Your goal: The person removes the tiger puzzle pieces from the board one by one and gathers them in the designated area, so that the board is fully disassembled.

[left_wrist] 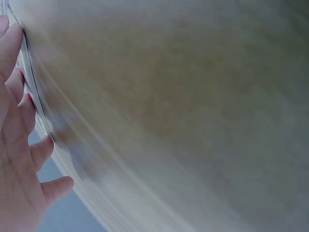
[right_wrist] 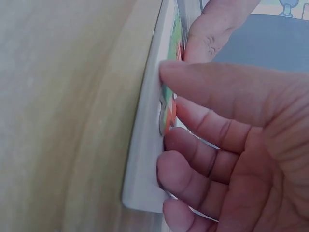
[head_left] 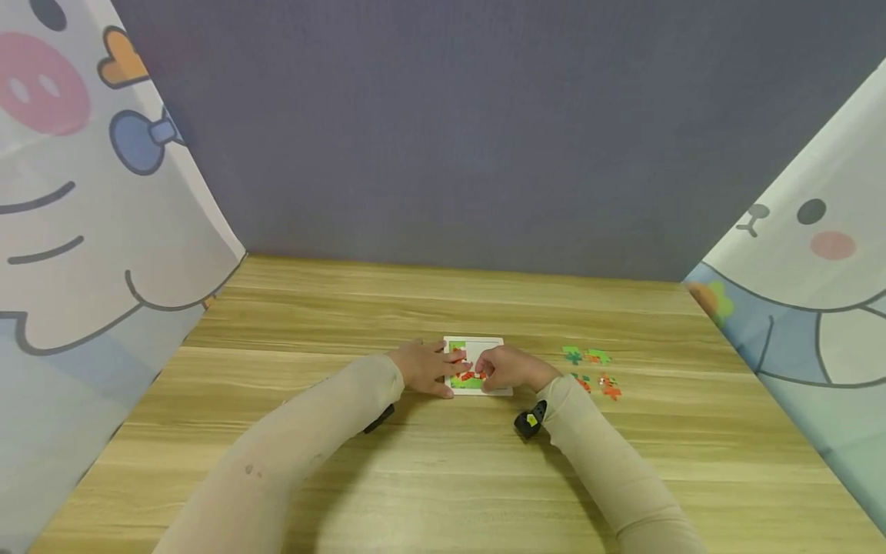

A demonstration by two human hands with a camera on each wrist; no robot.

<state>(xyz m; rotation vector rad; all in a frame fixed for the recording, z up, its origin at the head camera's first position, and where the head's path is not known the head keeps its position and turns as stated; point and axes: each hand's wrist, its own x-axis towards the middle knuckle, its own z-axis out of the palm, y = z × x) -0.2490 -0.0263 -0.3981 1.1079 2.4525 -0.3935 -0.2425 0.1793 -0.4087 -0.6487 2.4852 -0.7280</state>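
Note:
A small jigsaw puzzle in a white tray (head_left: 484, 348) lies on the table, its left and lower parts filled with green and red pieces. My left hand (head_left: 424, 368) rests flat with spread fingers over the tray's left side; the left wrist view shows only its fingers (left_wrist: 59, 187) at the left edge. From the right, my right hand (head_left: 510, 368) reaches over the tray with bent fingers. In the right wrist view, its thumb and index finger pinch a green and orange puzzle piece (right_wrist: 167, 116) close over the tray, and the other fingers curl near the tray's surface.
Right of the tray lie several loose puzzle pieces, among them a green one (head_left: 572, 355) and a red one (head_left: 611, 390). The wooden table (head_left: 429, 485) meets a dark grey panel (head_left: 443, 138) at the back. Cartoon-printed curtains (head_left: 782, 338) flank both sides.

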